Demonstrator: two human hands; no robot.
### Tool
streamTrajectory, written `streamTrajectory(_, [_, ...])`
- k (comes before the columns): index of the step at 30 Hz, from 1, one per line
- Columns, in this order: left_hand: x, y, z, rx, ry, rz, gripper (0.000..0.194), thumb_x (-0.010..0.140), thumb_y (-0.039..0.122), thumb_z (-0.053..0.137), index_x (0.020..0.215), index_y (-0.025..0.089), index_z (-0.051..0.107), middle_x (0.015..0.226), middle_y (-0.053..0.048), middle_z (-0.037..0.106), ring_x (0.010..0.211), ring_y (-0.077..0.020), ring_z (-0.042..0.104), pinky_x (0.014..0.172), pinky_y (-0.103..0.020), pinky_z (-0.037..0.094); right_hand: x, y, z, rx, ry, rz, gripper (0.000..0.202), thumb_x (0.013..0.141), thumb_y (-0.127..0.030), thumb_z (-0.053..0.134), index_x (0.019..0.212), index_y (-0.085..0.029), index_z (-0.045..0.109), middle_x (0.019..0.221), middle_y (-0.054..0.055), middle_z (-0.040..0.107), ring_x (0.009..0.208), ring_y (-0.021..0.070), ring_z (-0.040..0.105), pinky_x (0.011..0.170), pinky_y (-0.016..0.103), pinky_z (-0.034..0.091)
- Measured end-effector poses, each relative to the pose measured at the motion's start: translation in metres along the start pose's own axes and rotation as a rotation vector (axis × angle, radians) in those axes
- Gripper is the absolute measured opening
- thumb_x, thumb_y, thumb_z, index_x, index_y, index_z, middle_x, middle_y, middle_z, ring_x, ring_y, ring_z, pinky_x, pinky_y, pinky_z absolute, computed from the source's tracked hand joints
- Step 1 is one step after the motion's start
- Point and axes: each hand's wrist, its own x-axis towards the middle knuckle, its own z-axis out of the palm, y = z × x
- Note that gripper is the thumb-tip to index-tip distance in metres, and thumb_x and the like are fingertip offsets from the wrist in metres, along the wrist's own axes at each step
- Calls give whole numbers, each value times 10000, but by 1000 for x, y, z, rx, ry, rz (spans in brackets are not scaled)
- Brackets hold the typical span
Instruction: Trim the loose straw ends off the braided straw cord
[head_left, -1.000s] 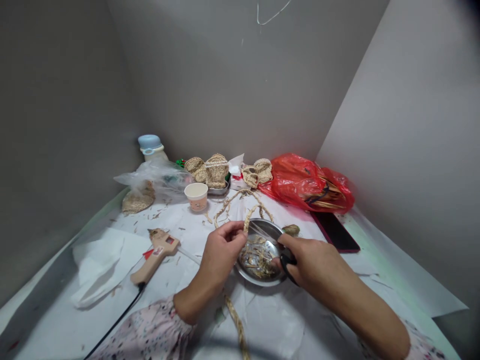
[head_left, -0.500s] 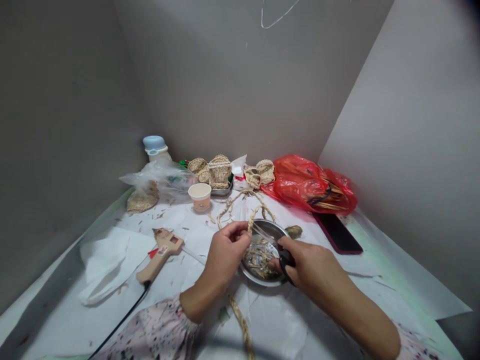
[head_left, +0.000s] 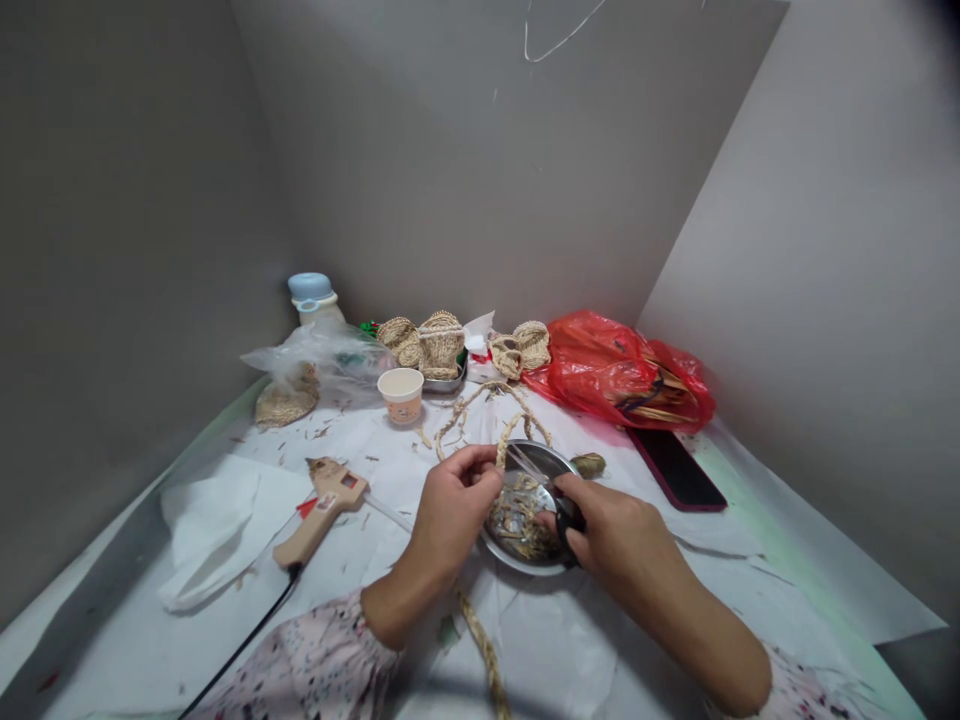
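Observation:
My left hand is closed on a braided straw cord, pinching it over the left rim of a round metal bowl. One stretch of the cord loops behind the bowl, and a braided length lies below my wrist. My right hand grips scissors by their black handles, above the bowl's right side. Their blades point up and left toward the cord near my left fingertips; whether they touch it I cannot tell. Straw clippings lie in the bowl.
A glue gun with its cable lies at left beside white paper. A paper cup, woven straw pieces, a clear plastic bag and a bottle stand farther back. At right are a red bag and a phone.
My right hand has shifted slightly, and the scissors' blades sit a little differently near the cord. My left hand keeps its pinch in nearly the same place.

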Motion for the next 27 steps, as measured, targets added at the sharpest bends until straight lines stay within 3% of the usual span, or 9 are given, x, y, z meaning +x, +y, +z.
streamTrajectory(9, [-3, 0, -1, 14, -43, -2, 205, 703, 260, 642, 866, 143, 684, 616, 24, 578, 551, -107, 484, 538, -210, 384, 3, -1, 0, -31, -29, 27, 134, 827, -249, 542, 951, -238, 590, 839, 7, 685, 757, 183, 644, 566, 260, 313])
streamTrajectory(15, [-5, 1, 1, 85, -41, 62, 210, 700, 226, 631, 876, 126, 686, 695, 0, 601, 646, -124, 527, 617, -217, 411, 2, -2, -2, -52, -4, 32, 128, 843, -284, 531, 949, -241, 588, 833, 10, 682, 758, 185, 642, 564, 264, 306])
streamTrajectory(22, [-6, 3, 2, 175, -42, 96, 241, 714, 234, 604, 908, 112, 681, 703, -6, 595, 642, -129, 515, 607, -229, 404, 2, 4, 3, -102, 10, 1, 143, 828, -258, 540, 962, -254, 591, 845, 5, 688, 754, 192, 647, 553, 276, 294])
streamTrajectory(27, [-6, 1, 1, 194, -41, 105, 243, 705, 228, 599, 897, 111, 690, 695, -6, 591, 639, -132, 515, 600, -232, 402, 2, 6, 2, -126, -3, -14, 232, 748, -131, 564, 941, -256, 594, 828, -1, 690, 733, 184, 646, 555, 276, 293])
